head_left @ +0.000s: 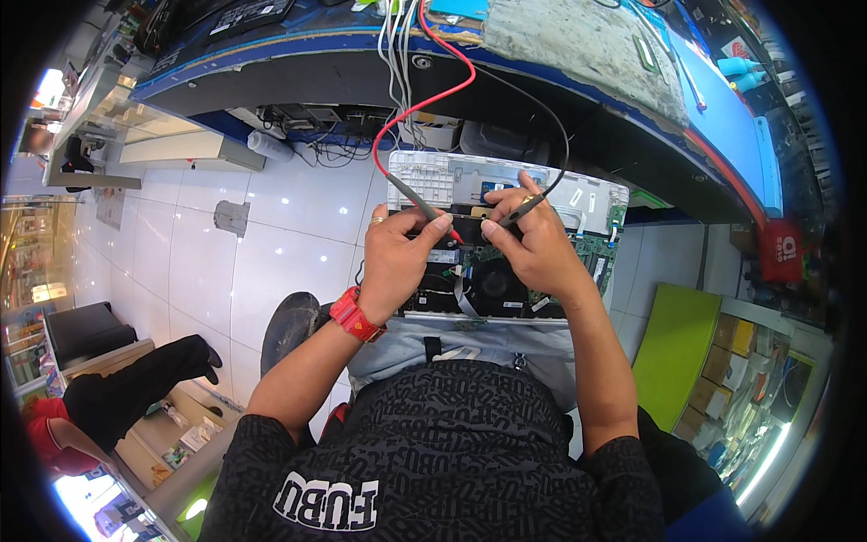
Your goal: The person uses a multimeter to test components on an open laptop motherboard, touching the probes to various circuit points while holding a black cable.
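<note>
An opened laptop chassis [591, 194] lies across my lap, its circuit boards, fan [490, 282] and ribbon cables exposed. My left hand [396, 262] pinches a test probe [413, 197] with a grey grip and a red lead, its red end pointing down at the board. In my right hand [545, 253] is a second test probe [519, 211], dark grey with a black lead, slanting down to the left. Both hands are over the upper middle of the chassis. Whether the probe tips touch the board, I cannot tell.
A blue-edged workbench [298, 61] runs across the far side, with the red lead [424, 99] and several white cables hanging over it. A green panel [673, 348] and a lit glass case [768, 406] stand at right. Another person's dark-trousered leg [144, 388] extends at left.
</note>
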A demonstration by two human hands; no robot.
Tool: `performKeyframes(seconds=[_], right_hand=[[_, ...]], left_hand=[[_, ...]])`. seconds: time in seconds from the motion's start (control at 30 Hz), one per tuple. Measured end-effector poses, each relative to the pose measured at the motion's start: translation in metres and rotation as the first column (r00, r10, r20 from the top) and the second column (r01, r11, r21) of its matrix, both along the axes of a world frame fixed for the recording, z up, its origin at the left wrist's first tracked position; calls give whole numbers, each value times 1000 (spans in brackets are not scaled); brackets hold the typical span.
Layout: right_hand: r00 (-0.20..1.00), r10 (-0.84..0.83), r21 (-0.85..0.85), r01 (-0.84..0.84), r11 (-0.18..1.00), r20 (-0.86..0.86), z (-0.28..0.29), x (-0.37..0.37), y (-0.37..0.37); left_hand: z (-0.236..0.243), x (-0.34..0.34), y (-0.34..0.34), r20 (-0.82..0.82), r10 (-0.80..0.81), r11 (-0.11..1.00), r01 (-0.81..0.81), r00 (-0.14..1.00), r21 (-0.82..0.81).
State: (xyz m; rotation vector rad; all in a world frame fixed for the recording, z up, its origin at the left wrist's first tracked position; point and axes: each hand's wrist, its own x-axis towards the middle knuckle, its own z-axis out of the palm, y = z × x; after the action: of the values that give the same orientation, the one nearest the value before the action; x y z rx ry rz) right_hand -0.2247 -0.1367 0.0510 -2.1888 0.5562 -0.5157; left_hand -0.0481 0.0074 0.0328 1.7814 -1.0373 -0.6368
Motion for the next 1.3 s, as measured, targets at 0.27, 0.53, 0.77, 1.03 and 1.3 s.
performKeyframes(seconds=[0.27, 0.53, 0.77, 1.03, 1.3], right_hand=[[992, 21, 235, 10, 972, -126, 41, 6, 24], [998, 2, -313, 17, 950, 62, 10, 43, 58], [997, -65, -139, 59, 989, -36, 5, 52, 75], [974, -192, 31, 197, 980, -119, 6, 55, 73], [972, -233, 136, 233, 963, -10, 2, 56, 57]], left_hand=[[-4, 3, 3, -80, 38, 999, -38, 996, -3], [-8, 5, 8, -156, 21, 1000, -21, 988, 2], [-13, 12, 9, -300, 3, 999, 10, 954, 39], [-14, 16, 13, -195, -67, 997, 60, 979, -43], [-2, 22, 15, -88, -192, 980, 196, 977, 34]])
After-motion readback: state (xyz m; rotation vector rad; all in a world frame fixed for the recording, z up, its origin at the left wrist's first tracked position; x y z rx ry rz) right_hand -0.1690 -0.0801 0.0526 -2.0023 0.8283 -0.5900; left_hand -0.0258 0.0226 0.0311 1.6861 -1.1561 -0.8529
